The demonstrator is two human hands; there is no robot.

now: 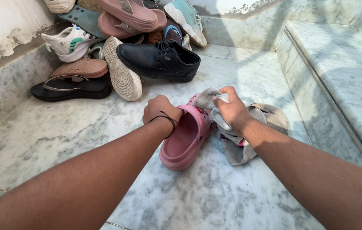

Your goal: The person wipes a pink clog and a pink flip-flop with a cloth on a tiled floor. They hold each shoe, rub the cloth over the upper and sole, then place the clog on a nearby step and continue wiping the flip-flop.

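I am looking down along two bare forearms onto a grey-veined marble floor (215, 200). My left hand (160, 109) is clenched on the upper edge of a pink clog (185, 138), near its toe end, steadying it; a thin black thread circles that wrist. The clog lies near the middle of the floor, its open side up and its heel end pointing toward me. My right hand (231, 110) is closed around a bunched grey cloth (249, 136), pressing one wad of it against the toe end of the clog. The rest of the cloth trails down and spreads on the floor just beside the clog's right side.

In the far left corner of the floor, against a stained white wall (6, 25), sits a jumbled pile of footwear: a black lace-up shoe (157, 59) at the front, a white sneaker (71, 42) with green marks, a pale shoe turned sole outward (121, 74), a black flip-flop (68, 88), brown and pink sandals (130, 17), and a teal sneaker (185, 15) at the back. A raised marble step (342, 68) runs along the right edge.

By my judgement the wiping is at an early or middle stage: only this one clog is out of the pile and under the cloth, I cannot see its partner, and I cannot tell how clean its surface is. The heap looks untouched.
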